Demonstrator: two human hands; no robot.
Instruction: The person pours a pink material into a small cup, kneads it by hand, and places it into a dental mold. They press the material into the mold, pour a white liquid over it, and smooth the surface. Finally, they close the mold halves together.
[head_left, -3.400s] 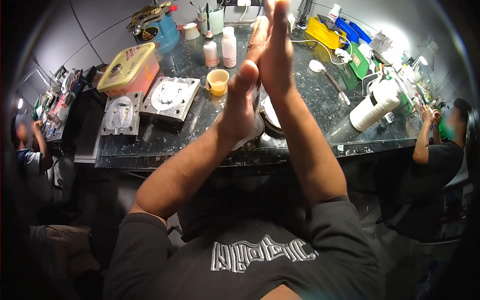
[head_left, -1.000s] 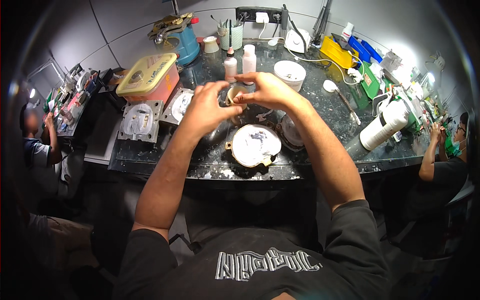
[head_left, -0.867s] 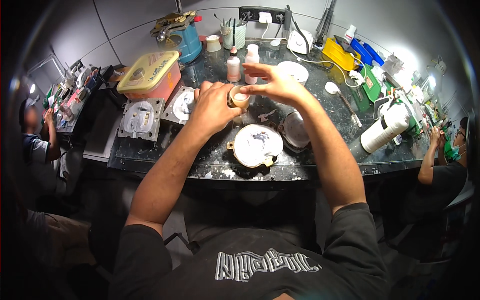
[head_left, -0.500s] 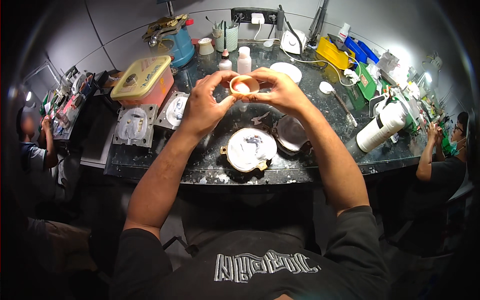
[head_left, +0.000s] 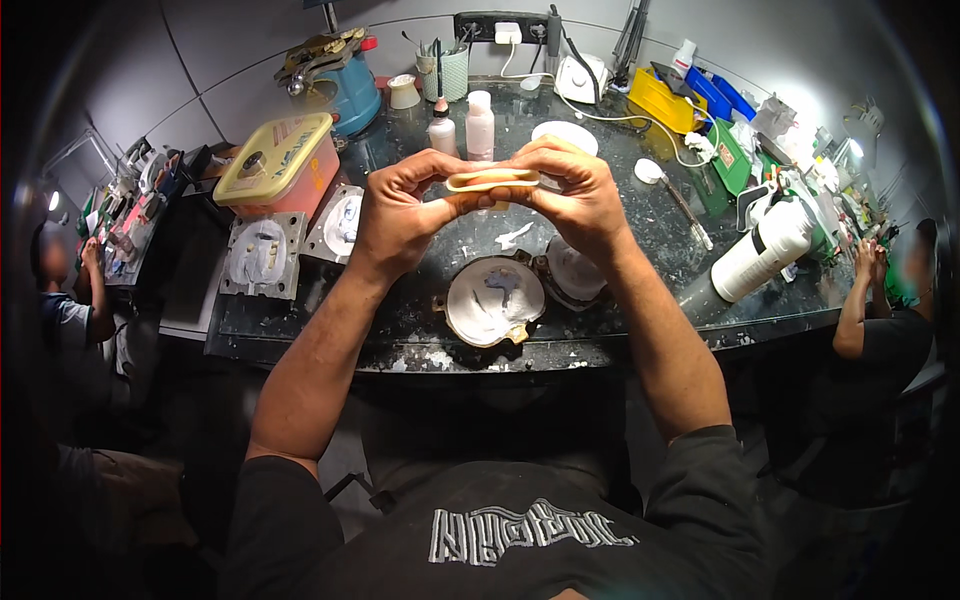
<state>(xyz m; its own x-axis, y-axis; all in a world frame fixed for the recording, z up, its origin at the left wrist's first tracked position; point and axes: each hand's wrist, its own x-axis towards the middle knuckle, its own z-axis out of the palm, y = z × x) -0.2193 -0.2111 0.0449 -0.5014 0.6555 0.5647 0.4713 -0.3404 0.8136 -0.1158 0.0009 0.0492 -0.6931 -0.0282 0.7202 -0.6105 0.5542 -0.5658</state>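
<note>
A small, soft, cream-coloured cup [head_left: 492, 182] is held up over the black worktop, its rim pressed into a narrow slit. My left hand [head_left: 405, 205] pinches its left side between thumb and fingers, and my right hand [head_left: 578, 195] grips the right side the same way. The cup's inside is mostly hidden now. Below and nearer me lies a round metal flask half [head_left: 470, 318] filled with white plaster, with a greyish patch in its middle. A second plaster-filled flask half [head_left: 575, 272] sits beside it, partly behind my right wrist.
Two small bottles, a pink one [head_left: 480, 128] and a dropper bottle [head_left: 442, 135], stand just beyond my hands. At left are a yellow-lidded pink tub [head_left: 272, 160] and square metal flask halves [head_left: 262, 255]. A large white bottle [head_left: 765, 250] leans at right. People work at both sides.
The cup's round opening, which showed pink material inside, is now squeezed nearly flat between my hands. Both hands stay at about the same place.
</note>
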